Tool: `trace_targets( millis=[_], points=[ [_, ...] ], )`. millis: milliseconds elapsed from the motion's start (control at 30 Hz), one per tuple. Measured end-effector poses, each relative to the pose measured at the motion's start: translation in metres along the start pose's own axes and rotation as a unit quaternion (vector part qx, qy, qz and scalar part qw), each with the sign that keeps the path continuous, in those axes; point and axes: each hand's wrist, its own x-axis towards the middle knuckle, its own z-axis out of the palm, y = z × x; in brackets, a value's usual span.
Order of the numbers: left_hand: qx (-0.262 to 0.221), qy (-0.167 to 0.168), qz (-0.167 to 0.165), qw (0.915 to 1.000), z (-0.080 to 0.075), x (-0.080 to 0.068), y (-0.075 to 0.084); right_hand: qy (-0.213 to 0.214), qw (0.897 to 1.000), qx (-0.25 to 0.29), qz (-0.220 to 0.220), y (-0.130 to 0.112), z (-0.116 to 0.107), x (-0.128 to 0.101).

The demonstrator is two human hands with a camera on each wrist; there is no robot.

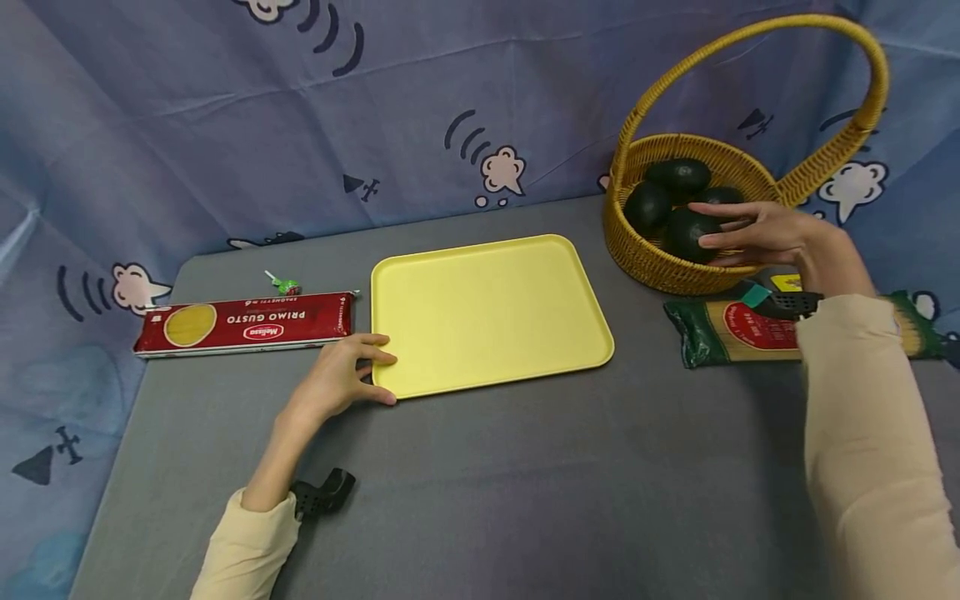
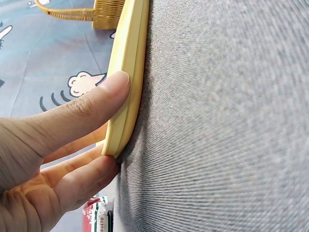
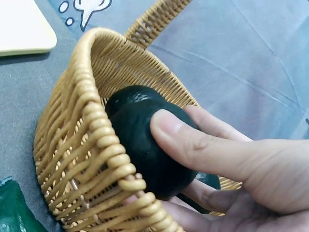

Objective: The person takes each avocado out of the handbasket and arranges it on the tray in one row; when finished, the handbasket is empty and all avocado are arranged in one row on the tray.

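Observation:
At the near left corner of a yellow tray [image 1: 491,317], my left hand [image 1: 341,375] holds the rim. In the left wrist view the thumb [image 2: 113,84] lies along the tray's outer side and the other fingers bend round the corner. My right hand [image 1: 765,233] reaches into a wicker basket [image 1: 652,271] and grips a dark green avocado [image 3: 145,140], with the thumb on its near side and fingers behind it. Several more avocados [image 1: 678,177] lie beside it in the basket. The gripped fruit's underside is hidden by the basket wall.
A red spaghetti pack [image 1: 247,323] lies left of the tray, with a green-wrapped lollipop [image 1: 285,285] behind it. Under the right forearm lies a green-ended pasta bag [image 1: 708,337]. The basket's tall handle [image 1: 738,37] arches above it. A patterned cloth [image 1: 420,100] hangs behind the grey table.

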Motion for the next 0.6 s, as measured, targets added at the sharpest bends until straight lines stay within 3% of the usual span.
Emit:
trace_targets(
  millis=[267,600],
  points=[
    [-0.006,-0.006,-0.008,0.9999,0.001,-0.001,0.000,0.021,0.998,0.054,-0.005,-0.001,0.004,-0.009],
    [-0.004,-0.002,-0.004,1.0000,0.001,0.000,0.000,0.068,0.993,0.078,-0.062,0.003,0.020,-0.021]
  ],
)
